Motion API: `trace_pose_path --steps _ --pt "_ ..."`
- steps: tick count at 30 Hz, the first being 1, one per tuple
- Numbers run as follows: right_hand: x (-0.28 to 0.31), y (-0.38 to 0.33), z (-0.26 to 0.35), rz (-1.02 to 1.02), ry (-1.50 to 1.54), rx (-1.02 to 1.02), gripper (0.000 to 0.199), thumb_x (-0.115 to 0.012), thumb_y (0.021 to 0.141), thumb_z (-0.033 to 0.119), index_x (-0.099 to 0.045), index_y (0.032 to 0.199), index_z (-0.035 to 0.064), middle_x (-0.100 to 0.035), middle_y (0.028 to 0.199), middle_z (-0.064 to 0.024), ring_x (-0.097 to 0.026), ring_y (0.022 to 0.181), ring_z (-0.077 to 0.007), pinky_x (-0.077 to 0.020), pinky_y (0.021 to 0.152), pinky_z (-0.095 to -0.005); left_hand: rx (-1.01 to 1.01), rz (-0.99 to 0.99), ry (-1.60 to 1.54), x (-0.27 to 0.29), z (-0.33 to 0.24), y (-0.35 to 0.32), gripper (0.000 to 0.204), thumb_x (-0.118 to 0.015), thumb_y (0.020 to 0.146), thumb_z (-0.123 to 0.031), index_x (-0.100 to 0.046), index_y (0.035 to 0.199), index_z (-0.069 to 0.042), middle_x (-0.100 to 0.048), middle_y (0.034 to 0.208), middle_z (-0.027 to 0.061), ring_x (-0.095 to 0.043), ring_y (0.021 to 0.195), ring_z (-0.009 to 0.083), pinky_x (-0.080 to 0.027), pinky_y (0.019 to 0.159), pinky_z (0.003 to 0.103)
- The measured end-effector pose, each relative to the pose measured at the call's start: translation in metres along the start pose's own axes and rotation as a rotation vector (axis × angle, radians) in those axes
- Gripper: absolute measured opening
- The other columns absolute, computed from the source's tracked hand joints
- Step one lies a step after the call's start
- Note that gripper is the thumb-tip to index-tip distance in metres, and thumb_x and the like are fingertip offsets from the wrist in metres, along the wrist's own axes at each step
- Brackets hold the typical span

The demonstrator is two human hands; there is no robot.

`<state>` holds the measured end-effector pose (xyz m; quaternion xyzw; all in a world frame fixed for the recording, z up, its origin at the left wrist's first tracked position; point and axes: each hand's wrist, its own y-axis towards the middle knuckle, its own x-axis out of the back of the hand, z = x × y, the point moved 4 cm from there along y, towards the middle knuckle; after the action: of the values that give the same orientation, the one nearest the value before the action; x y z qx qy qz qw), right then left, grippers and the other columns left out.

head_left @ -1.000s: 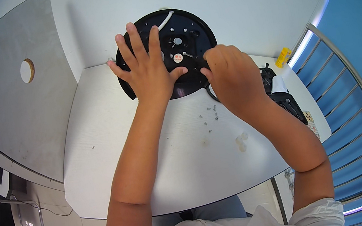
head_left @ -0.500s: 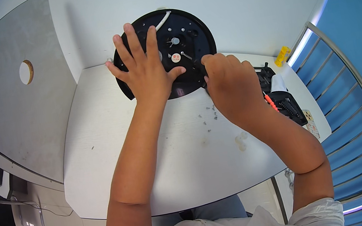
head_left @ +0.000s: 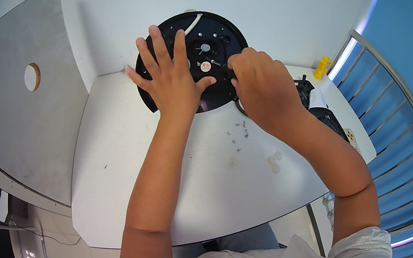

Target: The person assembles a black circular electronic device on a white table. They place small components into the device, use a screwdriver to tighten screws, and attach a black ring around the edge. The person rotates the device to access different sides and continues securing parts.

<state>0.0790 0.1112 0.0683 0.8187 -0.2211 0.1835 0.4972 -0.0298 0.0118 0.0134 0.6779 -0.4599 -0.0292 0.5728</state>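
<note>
A round black base plate (head_left: 215,97) of some appliance leans tilted at the far side of the white table (head_left: 215,182), its underside facing me. My left hand (head_left: 171,83) lies on its left part, fingers spread. At the right edge, my right hand (head_left: 267,80) is closed around a dark tool with a curved handle (head_left: 240,107), mostly hidden by the fist. Its dark front end is close to a small metal piece (head_left: 214,62) on the plate. The plate also carries a round sticker (head_left: 206,66), a metal post (head_left: 205,48), a white tube (head_left: 193,24) and several screws.
Several small screws (head_left: 245,129) are scattered on the table nearer to me, beside pale stains (head_left: 275,162). Partly behind my right forearm sits a black tool case (head_left: 327,118). A yellow object (head_left: 322,68) stands at the far right corner, near a metal railing (head_left: 402,90).
My right hand has moved slightly up along the plate's right edge, bringing the dark tool near the small metal piece. My left hand stays spread on the plate. The view has shifted a little.
</note>
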Motion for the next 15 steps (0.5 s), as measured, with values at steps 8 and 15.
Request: trace_pose_path --steps 8,15 --pt "-0.002 -0.007 -0.008 0.114 -0.188 -0.144 0.042 -0.075 0.075 0.043 -0.046 0.082 0.013 -0.045 0.066 0.0007 -0.046 0.056 -0.0151 -0.0327 0.047 -0.0275 0.002 0.002 0.014 -0.002 0.001 0.001 0.116 -0.09 0.048 -0.047 -0.03 0.145 -0.026 -0.004 0.158 0.0111 0.0 0.145 0.0373 -0.011 0.102 0.072" --pt "0.009 0.002 0.002 0.107 0.149 -0.062 0.036 -0.076 0.074 0.03 -0.047 0.085 0.012 -0.045 0.069 -0.0008 -0.049 0.058 -0.0172 -0.0375 0.05 -0.0318 0.0 0.016 0.006 -0.001 0.002 0.001 0.116 -0.09 0.048 -0.047 -0.03 0.146 -0.026 -0.003 0.158 0.0109 0.001 0.145 0.0371 -0.011 0.102 0.073"
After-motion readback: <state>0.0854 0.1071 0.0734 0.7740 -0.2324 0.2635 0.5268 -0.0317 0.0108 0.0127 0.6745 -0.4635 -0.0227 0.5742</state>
